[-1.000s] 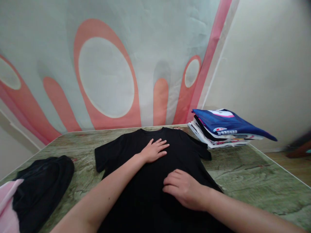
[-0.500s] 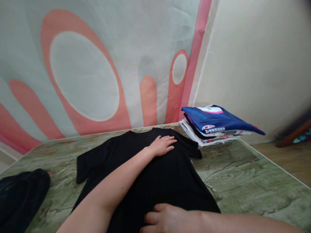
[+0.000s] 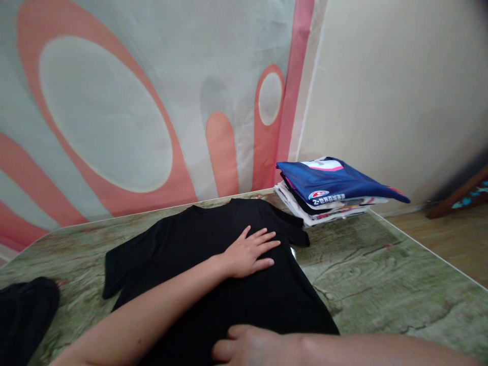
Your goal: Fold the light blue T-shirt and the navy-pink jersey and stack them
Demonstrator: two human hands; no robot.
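A black T-shirt (image 3: pixel 213 223) lies spread over the wood-patterned table (image 3: pixel 366 274), its neck toward the wall. Flat on the chest of the shirt rests my left hand (image 3: pixel 251 252), palm down, fingers spread, gripping nothing. Lower, at the bottom edge of the view, my right hand (image 3: pixel 253 348) is on the same shirt with its fingers bent in against the cloth. The frame cuts off part of that hand, and its fingertips are hidden. The shirt's lower end is out of view.
A stack of folded clothes (image 3: pixel 324 213) with a blue garment (image 3: pixel 331 180) on top stands at the back right, just past the shirt's sleeve. Dark cloth (image 3: pixel 28 317) lies at the left edge. Behind the table rises a patterned wall covering (image 3: pixel 183 76).
My left hand has slid slightly toward me across the shirt, its fingers more widely spread. My right hand stays about in place on the cloth. The camera has turned slightly right.
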